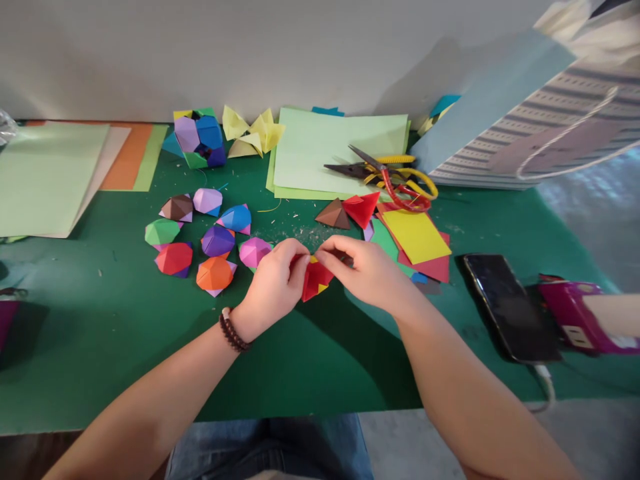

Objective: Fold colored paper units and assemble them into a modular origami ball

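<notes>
My left hand [273, 287] and my right hand [365, 273] pinch a folded red and yellow origami piece [315, 280] between their fingertips, and the fingers hide its upper part. A pink folded paper ball [254, 252] lies just left of my left hand, among several other colored origami balls. Beyond my right hand are a brown paper pyramid [333, 215], a red paper pyramid [361, 208] and a yellow paper square [415, 235] on a red sheet [435, 268]. A beaded bracelet [233, 330] circles my left wrist.
A green cutting mat [100, 320] covers the table, with paper scraps near my hands. Scissors with yellow handles [385, 175] rest on pale green paper [340, 150]. A black phone [510, 308] lies at right, beside a purple device [570, 313]. A striped paper bag [530, 133] stands back right.
</notes>
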`<move>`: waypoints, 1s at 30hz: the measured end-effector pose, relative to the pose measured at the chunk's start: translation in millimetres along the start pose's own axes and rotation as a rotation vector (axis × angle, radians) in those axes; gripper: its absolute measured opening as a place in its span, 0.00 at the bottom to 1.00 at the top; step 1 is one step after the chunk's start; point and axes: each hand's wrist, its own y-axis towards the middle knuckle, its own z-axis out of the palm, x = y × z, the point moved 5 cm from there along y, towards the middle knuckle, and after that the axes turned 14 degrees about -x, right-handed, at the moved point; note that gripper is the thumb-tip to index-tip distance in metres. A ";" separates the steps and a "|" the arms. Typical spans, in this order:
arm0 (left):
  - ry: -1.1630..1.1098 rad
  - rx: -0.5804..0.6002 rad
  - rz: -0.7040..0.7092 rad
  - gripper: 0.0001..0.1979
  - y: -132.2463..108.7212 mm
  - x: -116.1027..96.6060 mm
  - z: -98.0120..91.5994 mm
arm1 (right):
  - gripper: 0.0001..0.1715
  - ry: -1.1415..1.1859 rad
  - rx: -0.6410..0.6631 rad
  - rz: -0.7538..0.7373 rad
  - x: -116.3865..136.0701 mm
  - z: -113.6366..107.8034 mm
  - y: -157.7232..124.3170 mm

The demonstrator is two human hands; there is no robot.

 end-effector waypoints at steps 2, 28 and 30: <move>0.023 0.004 0.020 0.06 -1.7 0.2 1.3 | 0.10 -0.062 0.029 -0.035 1.6 1.2 -0.5; 0.115 -0.193 0.274 0.03 -0.7 -16.7 -14.1 | 0.08 -0.103 -0.381 -0.384 26.2 -3.7 -11.2; 0.136 -0.228 0.332 0.04 -1.3 -20.3 -17.0 | 0.09 -0.090 -0.430 -0.411 28.8 -4.2 -12.8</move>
